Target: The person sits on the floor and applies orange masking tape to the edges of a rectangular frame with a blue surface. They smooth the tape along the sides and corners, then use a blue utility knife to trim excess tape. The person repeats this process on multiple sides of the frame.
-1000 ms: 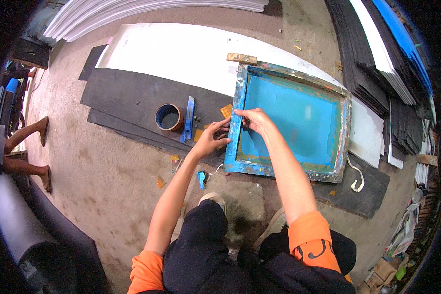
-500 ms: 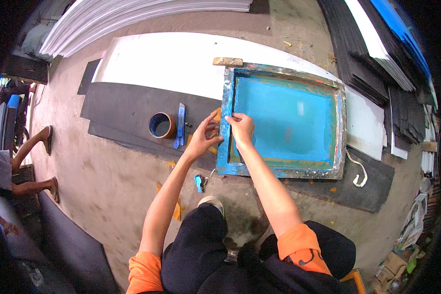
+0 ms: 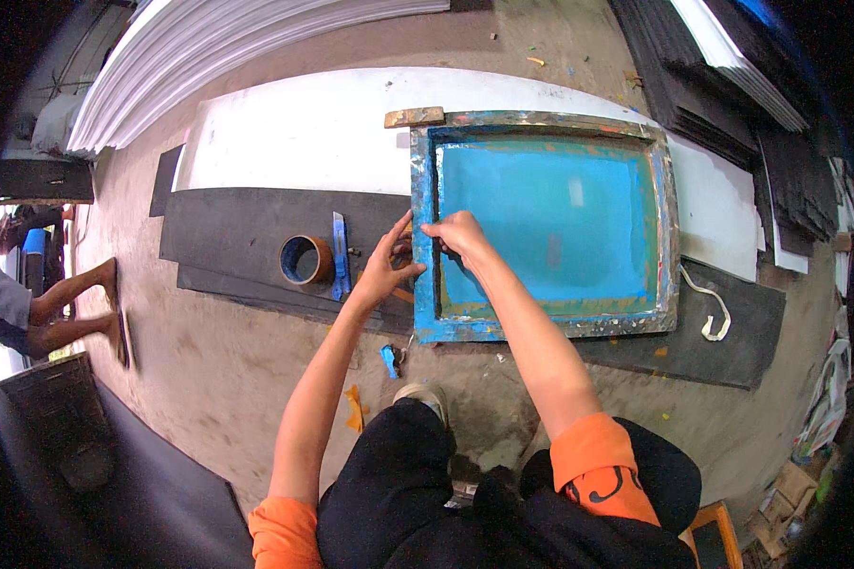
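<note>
1. A rectangular screen-printing frame with a paint-splashed wooden border and a bright blue mesh lies flat on the ground, partly over a long white sheet and partly over dark grey mats.
2. The left hand rests at the frame's left rail, fingers spread and pressed against the outer edge – not closed around anything that I can make out.
3. The right hand sits just inside the same rail, fingers curled down onto the inner edge where mesh meets wood; whether it pinches something small there I cannot tell.
4. Handling, as a judgement: the wooden border looks stiff and moderately light, good for gripping on two opposite rails. The stretched mesh is the fragile part – a fingertip or sharp corner pushed into it could slacken or tear it, so hold by the wood only. Dried paint on the rails likely gives a rough, non-slippery grip.
5. Just left of the hands lie a roll of brown tape with a blue core and a narrow blue flat tool on the grey mat. A white curled strap lies by the frame's right lower corner.
6. Another person's bare legs show at the far left, well apart.
</note>
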The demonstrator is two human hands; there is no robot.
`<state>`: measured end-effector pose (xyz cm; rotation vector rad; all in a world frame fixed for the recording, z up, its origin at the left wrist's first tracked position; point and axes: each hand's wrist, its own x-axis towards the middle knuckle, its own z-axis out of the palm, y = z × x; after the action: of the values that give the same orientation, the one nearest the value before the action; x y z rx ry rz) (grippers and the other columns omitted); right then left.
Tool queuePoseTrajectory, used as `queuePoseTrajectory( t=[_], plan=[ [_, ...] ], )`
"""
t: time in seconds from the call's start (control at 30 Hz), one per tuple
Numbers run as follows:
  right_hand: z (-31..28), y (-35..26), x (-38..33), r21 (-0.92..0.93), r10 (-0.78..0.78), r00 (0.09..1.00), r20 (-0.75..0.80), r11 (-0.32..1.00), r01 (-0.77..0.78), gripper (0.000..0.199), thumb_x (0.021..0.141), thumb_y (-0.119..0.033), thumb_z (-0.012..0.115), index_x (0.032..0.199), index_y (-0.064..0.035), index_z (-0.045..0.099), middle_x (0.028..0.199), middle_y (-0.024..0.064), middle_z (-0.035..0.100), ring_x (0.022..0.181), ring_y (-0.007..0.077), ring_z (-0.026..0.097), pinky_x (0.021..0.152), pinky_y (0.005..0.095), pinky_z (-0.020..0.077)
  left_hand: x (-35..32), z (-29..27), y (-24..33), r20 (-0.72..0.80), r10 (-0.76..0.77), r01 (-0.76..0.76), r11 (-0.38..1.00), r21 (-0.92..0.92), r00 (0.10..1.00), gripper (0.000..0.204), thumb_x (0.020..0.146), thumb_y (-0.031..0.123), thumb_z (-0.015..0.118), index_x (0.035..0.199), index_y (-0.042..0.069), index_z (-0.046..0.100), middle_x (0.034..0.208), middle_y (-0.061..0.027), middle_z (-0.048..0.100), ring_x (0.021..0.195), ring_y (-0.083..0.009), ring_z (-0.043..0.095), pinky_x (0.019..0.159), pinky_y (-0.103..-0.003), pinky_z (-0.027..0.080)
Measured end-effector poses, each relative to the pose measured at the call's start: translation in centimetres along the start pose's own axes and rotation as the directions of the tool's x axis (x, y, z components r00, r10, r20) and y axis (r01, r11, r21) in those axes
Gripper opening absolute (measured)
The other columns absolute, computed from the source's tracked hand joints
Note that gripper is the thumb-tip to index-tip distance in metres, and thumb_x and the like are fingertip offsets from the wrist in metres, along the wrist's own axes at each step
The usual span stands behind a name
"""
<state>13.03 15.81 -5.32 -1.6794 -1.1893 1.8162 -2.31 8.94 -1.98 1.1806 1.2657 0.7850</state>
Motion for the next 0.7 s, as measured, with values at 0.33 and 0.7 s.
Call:
queuePoseTrajectory(
  t=[0.33,0.7],
  plan=[
    [-0.1,-1.1,0.0,0.091,0.01,0.997,0.074,0.996,-0.017,0.023,0.066,-0.016,0.072,0.073,0.0051,0.064,0.068,0.0156,0.062,0.06,0.0236,0.059,0.053,0.0364,0.0426,-0.2,0.3,1.2,0.002,-0.074,0.074,0.997,-0.028,0.997,0.086,0.07,-0.003,0.068,0.139,0.023,0.025,0.126,-0.0101,0.04,0.112,-0.0233,0.046,0.093,-0.036,0.041],
    [1.9,-3.1,-2.9,-0.336,-0.094,0.973,-0.212,0.942,0.018,0.023,0.07,-0.015,0.066,0.078,0.0059,0.063,0.081,0.0276,0.061,0.08,0.0394,0.061,0.073,0.0427,0.0487,-0.3,0.1,0.0,-0.018,-0.01,0.01,1.0,0.018,1.0,0.088,0.067,-0.004,0.07,0.139,0.022,0.025,0.123,-0.0105,0.042,0.107,-0.0209,0.049,0.092,-0.035,0.041]
  ],
)
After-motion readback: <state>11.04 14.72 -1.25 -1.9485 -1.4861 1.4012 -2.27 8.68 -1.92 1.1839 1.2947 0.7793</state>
